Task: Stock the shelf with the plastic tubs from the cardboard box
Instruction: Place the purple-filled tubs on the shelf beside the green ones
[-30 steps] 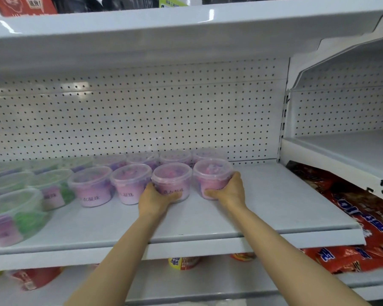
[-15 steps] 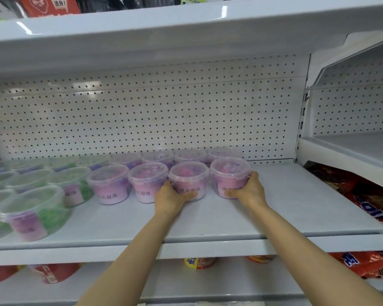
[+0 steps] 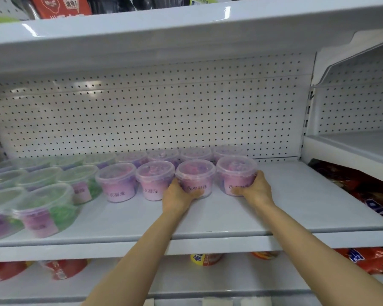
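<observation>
Both hands gripped pink plastic tubs standing on the white shelf (image 3: 296,208). The left hand (image 3: 178,196) curled around the third pink tub (image 3: 195,177) of the front row; the right hand (image 3: 255,189) clasped the fourth, rightmost pink tub (image 3: 236,173). Green tubs (image 3: 47,208) occupied the shelf's left end, before a perforated back panel (image 3: 164,111).

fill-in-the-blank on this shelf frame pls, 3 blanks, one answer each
1. The left hand grips a tub whose contents are ____ in colour.
2. The right hand holds the ____ tub of the front pink row.
3. The shelf backs onto a white panel full of small ____.

Missing: pink; rightmost; holes
</observation>
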